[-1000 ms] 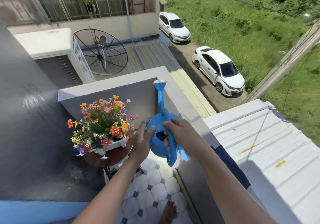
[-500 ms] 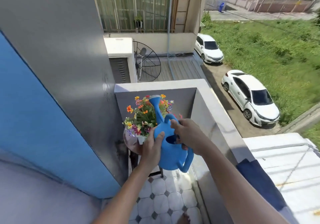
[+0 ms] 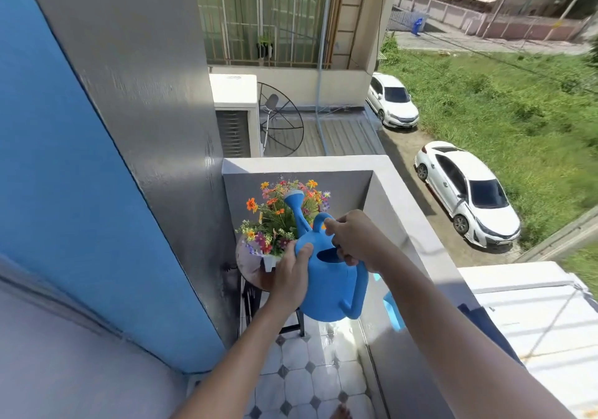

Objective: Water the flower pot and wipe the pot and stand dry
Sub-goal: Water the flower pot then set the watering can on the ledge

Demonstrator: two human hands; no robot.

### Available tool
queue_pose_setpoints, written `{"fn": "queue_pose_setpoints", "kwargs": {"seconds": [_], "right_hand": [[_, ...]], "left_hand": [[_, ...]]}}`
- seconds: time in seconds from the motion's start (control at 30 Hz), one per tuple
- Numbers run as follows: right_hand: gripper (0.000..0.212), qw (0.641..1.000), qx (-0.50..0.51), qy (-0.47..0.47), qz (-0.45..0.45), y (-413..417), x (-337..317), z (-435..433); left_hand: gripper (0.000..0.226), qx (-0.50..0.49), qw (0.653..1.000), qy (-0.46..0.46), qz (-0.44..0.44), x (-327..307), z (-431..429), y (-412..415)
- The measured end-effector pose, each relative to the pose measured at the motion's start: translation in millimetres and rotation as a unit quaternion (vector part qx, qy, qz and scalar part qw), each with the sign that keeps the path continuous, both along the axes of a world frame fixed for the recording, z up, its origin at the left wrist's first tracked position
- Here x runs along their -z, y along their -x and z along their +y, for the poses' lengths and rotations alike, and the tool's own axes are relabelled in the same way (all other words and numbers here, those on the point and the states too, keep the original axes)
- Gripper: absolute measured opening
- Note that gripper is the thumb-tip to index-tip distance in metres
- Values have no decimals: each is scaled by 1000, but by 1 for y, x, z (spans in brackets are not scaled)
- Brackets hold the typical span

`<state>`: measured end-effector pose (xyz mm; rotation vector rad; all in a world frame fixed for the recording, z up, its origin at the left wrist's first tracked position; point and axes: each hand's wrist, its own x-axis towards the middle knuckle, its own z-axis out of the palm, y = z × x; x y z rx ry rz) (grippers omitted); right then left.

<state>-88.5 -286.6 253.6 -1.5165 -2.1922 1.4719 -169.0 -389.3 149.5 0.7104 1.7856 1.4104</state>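
Head view: person's two bare arms reach forward on a narrow balcony, seen from above.
Watering can: round blue plastic watering can (image 3: 326, 286), held up in the air in front of the plant. Its long spout rises up and away, and the sprinkler head sits among the blooms.
Can contents: fill opening on top shows only dark shadow; whether it holds water cannot be told.
Right hand: right hand (image 3: 352, 240) grasps the can's arched top handle, fingers curled round it.
Left hand: left hand (image 3: 291, 273) lies flat against the can's left side, thumb on its shoulder, fingers fairly straight, steadying it.
Flower pot: small white flower pot (image 3: 270, 261) filled with a bunch of orange, pink and purple flowers (image 3: 275, 221); it is mostly hidden behind the left hand.
Stand: round brown wooden-topped stand (image 3: 254, 276) on dark metal legs, in the balcony's far corner, with the pot on top.
Floor: white octagonal tiles with small dark diamonds (image 3: 301, 376).
Walls: blue painted wall (image 3: 64, 192) on the left, grey parapet (image 3: 404, 224) on the right.
Below: two white cars (image 3: 469, 195) beside grass.
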Motion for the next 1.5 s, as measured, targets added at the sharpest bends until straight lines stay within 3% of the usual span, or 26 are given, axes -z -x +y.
{"fn": "queue_pose_setpoints", "kwargs": {"seconds": [0.2, 0.37, 0.6, 0.97, 1.23, 1.5], "right_hand": [[42, 999, -16, -11, -26, 4, 0, 8], [43, 999, 4, -2, -33, -4, 3, 14], [41, 999, 29, 22, -39, -14, 1, 22], [33, 998, 11, 11, -60, -38, -8, 36], [43, 997, 58, 46, -33, -43, -4, 22], [43, 999, 7, 23, -35, -34, 0, -1]], "left_hand": [[32, -4, 1000, 11, -1, 3, 6, -3], [47, 8, 1000, 9, -8, -1, 11, -7], [38, 30, 999, 25, -10, -2, 20, -16], [50, 51, 998, 35, 2, -2, 34, -38], [49, 50, 998, 34, 5, 0, 23, -44], [43, 34, 998, 49, 18, 1, -6, -35]]}}
